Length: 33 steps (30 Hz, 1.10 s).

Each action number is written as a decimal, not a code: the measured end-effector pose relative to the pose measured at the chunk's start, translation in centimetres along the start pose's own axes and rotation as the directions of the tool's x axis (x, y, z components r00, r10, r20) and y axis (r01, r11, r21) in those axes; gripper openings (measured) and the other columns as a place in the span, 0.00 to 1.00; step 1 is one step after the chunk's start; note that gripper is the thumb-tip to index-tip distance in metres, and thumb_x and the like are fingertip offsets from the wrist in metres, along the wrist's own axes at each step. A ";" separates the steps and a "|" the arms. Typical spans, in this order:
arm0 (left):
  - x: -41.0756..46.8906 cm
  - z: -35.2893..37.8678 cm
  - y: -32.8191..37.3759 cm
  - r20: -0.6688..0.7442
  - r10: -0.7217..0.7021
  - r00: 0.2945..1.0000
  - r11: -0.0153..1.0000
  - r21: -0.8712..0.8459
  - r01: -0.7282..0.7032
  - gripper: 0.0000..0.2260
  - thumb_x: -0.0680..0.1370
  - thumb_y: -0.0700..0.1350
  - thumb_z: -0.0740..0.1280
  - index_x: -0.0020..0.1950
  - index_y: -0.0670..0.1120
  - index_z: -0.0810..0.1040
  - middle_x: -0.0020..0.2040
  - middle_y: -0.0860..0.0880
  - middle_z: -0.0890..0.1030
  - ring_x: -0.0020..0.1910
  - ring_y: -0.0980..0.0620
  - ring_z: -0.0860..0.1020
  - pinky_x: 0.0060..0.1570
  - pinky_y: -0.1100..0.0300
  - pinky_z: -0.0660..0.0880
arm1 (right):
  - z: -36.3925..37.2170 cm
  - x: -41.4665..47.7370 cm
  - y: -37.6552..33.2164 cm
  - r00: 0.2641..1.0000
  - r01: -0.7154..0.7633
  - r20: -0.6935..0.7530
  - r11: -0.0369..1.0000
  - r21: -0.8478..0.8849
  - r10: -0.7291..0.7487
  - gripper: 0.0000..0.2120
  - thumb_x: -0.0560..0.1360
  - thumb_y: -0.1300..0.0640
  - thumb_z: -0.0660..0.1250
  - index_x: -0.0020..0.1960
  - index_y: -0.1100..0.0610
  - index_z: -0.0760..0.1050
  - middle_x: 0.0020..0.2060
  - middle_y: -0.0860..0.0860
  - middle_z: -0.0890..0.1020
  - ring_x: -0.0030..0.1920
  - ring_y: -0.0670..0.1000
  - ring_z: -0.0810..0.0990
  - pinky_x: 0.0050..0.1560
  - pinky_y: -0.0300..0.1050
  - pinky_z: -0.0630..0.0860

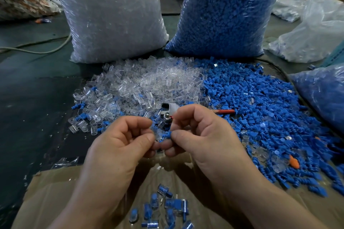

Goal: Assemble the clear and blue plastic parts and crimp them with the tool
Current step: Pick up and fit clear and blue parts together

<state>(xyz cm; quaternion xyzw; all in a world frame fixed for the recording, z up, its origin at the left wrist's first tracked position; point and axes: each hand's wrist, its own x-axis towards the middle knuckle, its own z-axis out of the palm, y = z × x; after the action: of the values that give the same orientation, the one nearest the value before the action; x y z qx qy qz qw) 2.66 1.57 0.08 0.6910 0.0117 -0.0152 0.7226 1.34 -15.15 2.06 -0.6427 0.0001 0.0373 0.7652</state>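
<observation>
My left hand (121,141) pinches a small clear plastic part (159,135) between thumb and fingers. My right hand (201,135) pinches a blue plastic part (167,134) whose tip meets the clear one in the middle of the view. Just behind my hands the metal crimping tool (170,110) with a red handle (224,111) lies half buried among loose parts. A heap of clear parts (141,83) spreads at the centre left and a heap of blue parts (260,102) at the right.
A big bag of clear parts (109,13) and a big bag of blue parts (227,11) stand at the back. A cardboard box (55,191) below my hands holds several assembled clear-and-blue pieces (165,208). More bags lie at the right; a cable (37,48) runs at the left.
</observation>
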 end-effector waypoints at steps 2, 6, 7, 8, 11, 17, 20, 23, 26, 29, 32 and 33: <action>-0.1 0.2 0.2 0.007 -0.028 1.000 0.999 -0.029 0.028 0.11 0.68 0.41 0.72 0.47 0.53 0.85 0.41 0.42 0.85 0.42 0.41 0.86 0.40 0.56 0.83 | 0.1 -0.1 0.1 0.997 0.069 -0.019 0.992 -0.109 -0.072 0.14 0.76 0.68 0.67 0.47 0.49 0.77 0.40 0.49 0.82 0.39 0.55 0.86 0.41 0.56 0.84; -0.2 0.0 0.2 0.025 -0.073 0.997 0.997 -0.011 0.074 0.11 0.75 0.38 0.70 0.46 0.54 0.86 0.41 0.42 0.86 0.39 0.47 0.86 0.36 0.60 0.81 | 0.2 -0.6 0.5 0.935 0.290 -0.005 0.770 -0.568 -0.355 0.11 0.74 0.59 0.69 0.51 0.44 0.75 0.42 0.43 0.81 0.43 0.47 0.83 0.45 0.44 0.80; -0.2 0.0 0.2 0.034 -0.077 0.996 0.997 -0.001 0.077 0.10 0.74 0.39 0.71 0.46 0.54 0.86 0.41 0.42 0.86 0.38 0.47 0.86 0.37 0.60 0.81 | 0.3 -0.6 0.5 0.901 0.339 0.021 0.673 -0.657 -0.433 0.11 0.73 0.58 0.69 0.51 0.45 0.74 0.42 0.42 0.80 0.43 0.45 0.81 0.44 0.40 0.77; -0.3 -0.1 0.2 0.042 -0.077 0.996 0.997 0.002 0.077 0.08 0.72 0.42 0.72 0.46 0.54 0.86 0.40 0.43 0.86 0.38 0.47 0.86 0.37 0.59 0.81 | 0.4 -0.7 0.4 0.871 0.377 0.053 0.594 -0.711 -0.489 0.11 0.73 0.59 0.69 0.51 0.46 0.74 0.42 0.42 0.79 0.43 0.43 0.79 0.43 0.38 0.75; -0.6 0.3 0.1 0.052 -0.067 0.996 0.997 -0.033 0.069 0.12 0.63 0.50 0.73 0.46 0.53 0.85 0.38 0.41 0.85 0.35 0.46 0.84 0.40 0.49 0.81 | 0.6 -0.7 0.3 0.825 0.436 0.149 0.447 -0.781 -0.544 0.10 0.73 0.60 0.68 0.53 0.50 0.75 0.44 0.42 0.78 0.42 0.42 0.77 0.43 0.40 0.73; -0.9 0.8 0.1 0.037 -0.008 0.999 0.999 -0.036 0.009 0.13 0.63 0.50 0.79 0.45 0.51 0.85 0.37 0.41 0.84 0.32 0.45 0.82 0.39 0.49 0.79 | 0.9 -1.0 0.0 0.781 0.511 0.304 0.277 -0.814 -0.546 0.11 0.75 0.56 0.63 0.56 0.54 0.77 0.47 0.49 0.80 0.47 0.52 0.79 0.43 0.51 0.76; -1.0 0.7 0.5 0.010 -0.067 0.998 0.992 -0.104 0.068 0.14 0.58 0.51 0.75 0.42 0.49 0.85 0.33 0.41 0.83 0.29 0.49 0.81 0.31 0.55 0.80 | 0.8 -1.0 0.0 0.808 0.494 0.245 0.390 -0.777 -0.536 0.10 0.76 0.55 0.64 0.56 0.54 0.78 0.48 0.48 0.79 0.48 0.49 0.79 0.45 0.49 0.75; -1.1 0.6 1.3 0.070 -0.157 0.985 0.971 -0.170 0.167 0.12 0.57 0.49 0.74 0.39 0.49 0.85 0.31 0.42 0.82 0.28 0.51 0.80 0.27 0.63 0.77 | 0.3 -1.0 0.1 0.855 0.453 0.229 0.457 -0.766 -0.465 0.09 0.79 0.51 0.62 0.54 0.52 0.79 0.47 0.45 0.80 0.48 0.45 0.79 0.47 0.46 0.75; -1.2 0.3 1.1 0.092 -0.116 0.989 0.993 0.031 0.114 0.08 0.72 0.40 0.72 0.43 0.54 0.84 0.33 0.45 0.84 0.30 0.52 0.82 0.29 0.64 0.78 | 0.2 -0.9 0.2 0.872 0.440 0.266 0.420 -0.794 -0.411 0.10 0.80 0.49 0.60 0.55 0.50 0.78 0.46 0.44 0.81 0.47 0.45 0.79 0.46 0.47 0.76; -1.4 0.4 1.1 0.115 0.030 0.993 0.944 0.325 -0.066 0.09 0.75 0.47 0.70 0.48 0.63 0.81 0.39 0.55 0.86 0.35 0.57 0.84 0.33 0.66 0.79 | 0.2 -0.9 0.2 0.871 0.435 0.249 0.430 -0.791 -0.423 0.10 0.80 0.51 0.60 0.56 0.52 0.79 0.45 0.46 0.81 0.45 0.47 0.80 0.43 0.48 0.77; -1.3 0.1 0.7 0.069 0.026 0.997 0.945 0.324 -0.047 0.10 0.75 0.45 0.73 0.48 0.62 0.82 0.38 0.52 0.86 0.37 0.51 0.85 0.39 0.50 0.82 | 0.3 -1.0 0.0 0.864 0.453 0.285 0.397 -0.798 -0.415 0.12 0.80 0.52 0.59 0.56 0.54 0.79 0.47 0.48 0.81 0.45 0.51 0.80 0.42 0.52 0.77; -1.2 0.1 0.7 0.049 0.010 0.999 0.949 0.315 -0.025 0.09 0.75 0.45 0.74 0.48 0.60 0.83 0.38 0.51 0.86 0.37 0.49 0.85 0.41 0.46 0.82 | 0.3 -1.0 -0.1 0.863 0.462 0.307 0.382 -0.800 -0.402 0.13 0.80 0.52 0.59 0.57 0.54 0.79 0.47 0.49 0.81 0.46 0.52 0.80 0.42 0.53 0.77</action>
<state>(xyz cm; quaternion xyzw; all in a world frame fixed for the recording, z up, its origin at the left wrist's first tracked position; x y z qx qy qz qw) 1.52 1.48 0.84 0.7971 -0.0140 -0.0268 0.6031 0.32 -14.93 2.23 -0.9087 -0.2091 -0.1480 0.3296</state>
